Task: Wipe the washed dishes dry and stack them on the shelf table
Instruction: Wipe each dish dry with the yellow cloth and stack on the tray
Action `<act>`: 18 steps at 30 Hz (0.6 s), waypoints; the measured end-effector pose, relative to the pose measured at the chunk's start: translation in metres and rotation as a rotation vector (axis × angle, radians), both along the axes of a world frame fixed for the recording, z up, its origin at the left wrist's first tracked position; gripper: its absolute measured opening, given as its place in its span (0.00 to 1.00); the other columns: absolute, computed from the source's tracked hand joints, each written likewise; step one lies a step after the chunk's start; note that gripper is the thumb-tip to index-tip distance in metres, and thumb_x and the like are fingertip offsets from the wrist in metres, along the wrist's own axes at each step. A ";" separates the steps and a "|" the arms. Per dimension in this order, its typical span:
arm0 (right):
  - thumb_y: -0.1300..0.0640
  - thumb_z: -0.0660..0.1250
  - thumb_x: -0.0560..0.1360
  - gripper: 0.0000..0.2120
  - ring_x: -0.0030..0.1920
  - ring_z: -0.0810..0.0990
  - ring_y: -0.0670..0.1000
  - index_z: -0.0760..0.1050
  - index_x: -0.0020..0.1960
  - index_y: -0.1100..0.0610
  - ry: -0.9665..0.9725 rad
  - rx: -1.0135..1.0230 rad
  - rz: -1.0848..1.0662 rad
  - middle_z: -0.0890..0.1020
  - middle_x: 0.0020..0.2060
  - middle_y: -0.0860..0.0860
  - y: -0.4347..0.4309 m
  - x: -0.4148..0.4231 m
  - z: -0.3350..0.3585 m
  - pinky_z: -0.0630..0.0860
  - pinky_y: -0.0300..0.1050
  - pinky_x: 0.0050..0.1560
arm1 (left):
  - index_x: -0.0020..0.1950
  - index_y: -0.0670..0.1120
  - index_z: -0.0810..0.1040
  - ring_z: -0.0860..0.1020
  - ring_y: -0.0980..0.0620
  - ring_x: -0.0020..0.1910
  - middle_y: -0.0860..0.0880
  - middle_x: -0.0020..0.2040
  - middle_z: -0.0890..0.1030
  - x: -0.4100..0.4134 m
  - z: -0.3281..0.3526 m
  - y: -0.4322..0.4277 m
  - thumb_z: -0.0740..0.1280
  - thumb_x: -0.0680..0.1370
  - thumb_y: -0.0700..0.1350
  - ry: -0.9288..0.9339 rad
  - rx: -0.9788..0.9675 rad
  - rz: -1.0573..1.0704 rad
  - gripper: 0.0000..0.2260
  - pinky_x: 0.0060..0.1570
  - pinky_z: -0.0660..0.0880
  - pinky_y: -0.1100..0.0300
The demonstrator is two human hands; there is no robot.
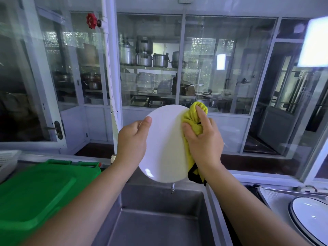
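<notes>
The white plate [164,144] is held up on edge over the steel sink [159,219], its glossy face turned toward the person. The left hand [133,139] grips its left rim, thumb on the face and fingers behind, while the right hand [204,139] clutches a bunched yellow cloth [192,118] and presses it against the plate's right edge. The likely trouble is a slip: the plate hangs from one rim only, so a hard push from the cloth, or any wetness under the thumb, could twist it loose and drop it into the basin. A trailing dark-edged corner of cloth below the wrist could also snag. To the right, on the steel desk [276,197], lies a white dish with a dark rim [312,217]; to the left sits a green lidded bin [35,192]. Beyond, glazed partitions show shelves of metal pots [143,57], and a white pipe [110,68] carries a red valve [91,20].
</notes>
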State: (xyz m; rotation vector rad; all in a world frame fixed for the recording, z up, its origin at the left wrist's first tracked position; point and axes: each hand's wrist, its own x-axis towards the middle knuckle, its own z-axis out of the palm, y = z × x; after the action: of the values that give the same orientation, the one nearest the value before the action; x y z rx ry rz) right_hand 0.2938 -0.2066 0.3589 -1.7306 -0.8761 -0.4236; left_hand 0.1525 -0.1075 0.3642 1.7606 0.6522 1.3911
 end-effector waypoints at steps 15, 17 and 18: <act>0.42 0.59 0.74 0.25 0.51 0.66 0.57 0.73 0.65 0.55 -0.303 -0.063 -0.235 0.72 0.59 0.60 0.014 -0.014 -0.069 0.75 0.53 0.44 | 0.42 0.30 0.70 0.70 0.48 0.35 0.39 0.35 0.74 0.003 -0.011 -0.002 0.60 0.81 0.54 -0.277 -0.153 0.096 0.25 0.37 0.67 0.57; 0.43 0.60 0.75 0.24 0.48 0.66 0.57 0.76 0.63 0.57 -0.413 -0.031 -0.289 0.74 0.55 0.61 0.015 0.004 -0.053 0.71 0.53 0.48 | 0.43 0.31 0.72 0.72 0.48 0.35 0.38 0.36 0.76 0.002 -0.014 0.000 0.60 0.81 0.55 -0.252 -0.166 0.084 0.25 0.38 0.69 0.56; 0.44 0.60 0.75 0.23 0.47 0.68 0.58 0.77 0.62 0.58 -0.462 -0.013 -0.292 0.75 0.53 0.61 0.017 0.010 -0.042 0.71 0.54 0.48 | 0.43 0.31 0.72 0.72 0.48 0.36 0.39 0.36 0.75 0.001 -0.015 0.000 0.60 0.80 0.57 -0.243 -0.174 0.069 0.26 0.39 0.69 0.55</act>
State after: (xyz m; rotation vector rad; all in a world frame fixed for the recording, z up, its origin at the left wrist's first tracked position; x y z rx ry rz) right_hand 0.3039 -0.1897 0.3172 -1.8087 -0.9470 -1.0440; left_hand 0.1539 -0.1075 0.3494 1.4184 0.6838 1.5182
